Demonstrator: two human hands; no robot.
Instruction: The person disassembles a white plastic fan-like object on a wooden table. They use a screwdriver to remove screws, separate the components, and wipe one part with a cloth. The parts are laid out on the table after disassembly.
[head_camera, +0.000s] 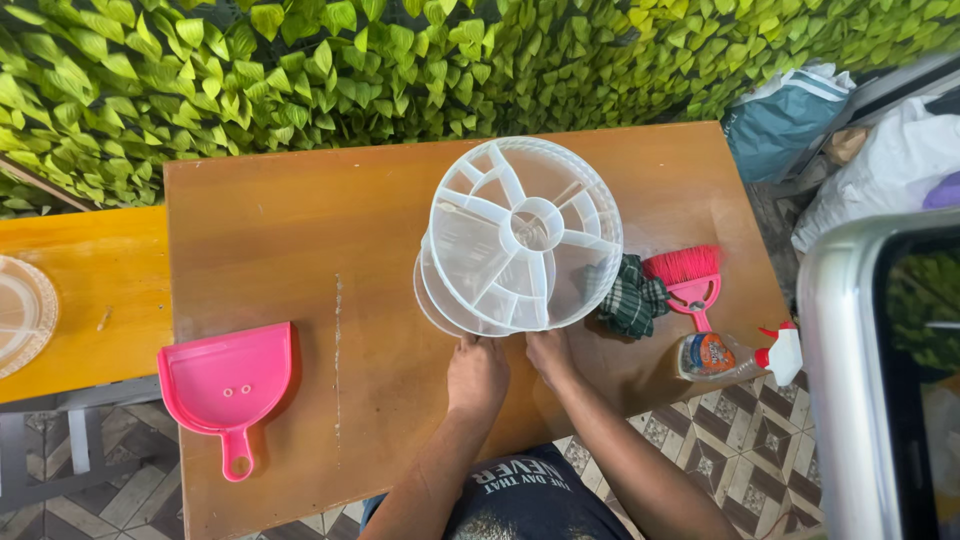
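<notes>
head view, steeply downward, close above table

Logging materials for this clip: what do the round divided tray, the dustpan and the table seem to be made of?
Divided tray: looks like clear, glossy plastic; the table shows through its walls. Both hands, left hand and right hand, are at its near edge.
Dustpan: pink moulded plastic, smooth, mildly shiny.
Table: probably wood or a wood-look laminate; brown, faint grain, dull sheen with scuffs.
</notes>
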